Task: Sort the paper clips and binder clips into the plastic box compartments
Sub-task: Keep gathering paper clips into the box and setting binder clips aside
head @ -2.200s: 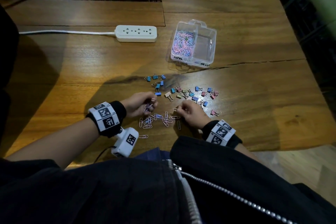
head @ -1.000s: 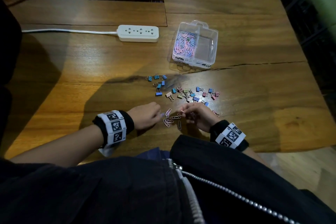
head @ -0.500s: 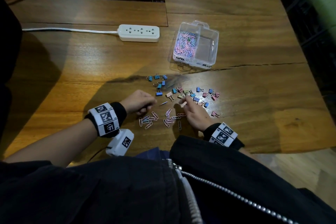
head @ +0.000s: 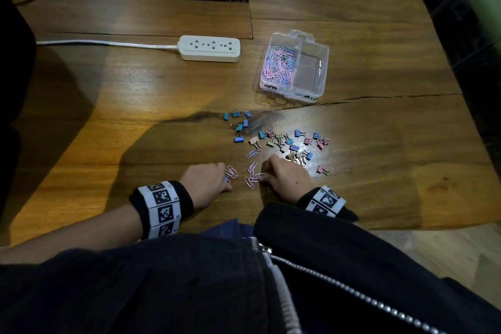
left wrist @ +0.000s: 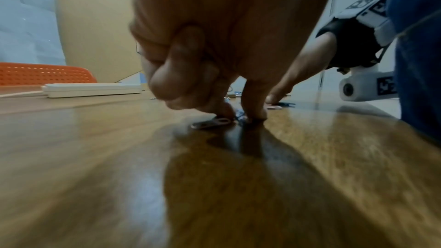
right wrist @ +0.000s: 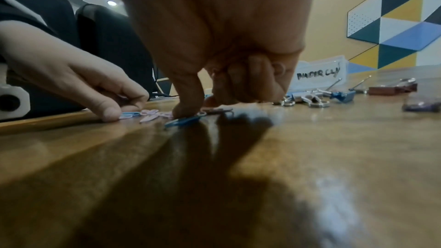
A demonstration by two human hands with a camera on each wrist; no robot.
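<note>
1. Left hand (head: 204, 182): fingers curled, tips pinching paper clips (head: 250, 177) against the table (head: 108, 116).
2. Right hand (head: 287, 180): thumb and fingertip pressing a blue clip (right wrist: 183, 120) (other fingers curled).
3. Binder clips (head: 284, 142) lie just beyond the right fingers.
4. Plastic box (head: 311, 73) stands well beyond both hands.

The right hand (right wrist: 214, 44) presses a fingertip (right wrist: 185, 114) on a blue paper clip (right wrist: 182, 121) lying on the table (right wrist: 310, 157). The left hand (right wrist: 71, 74) touches pale clips (right wrist: 152, 113) just beside it; binder clips (right wrist: 334, 95) lie farther right.

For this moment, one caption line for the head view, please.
Both hands, left and right, gather paper clips near the binder clips below the plastic box.
</note>
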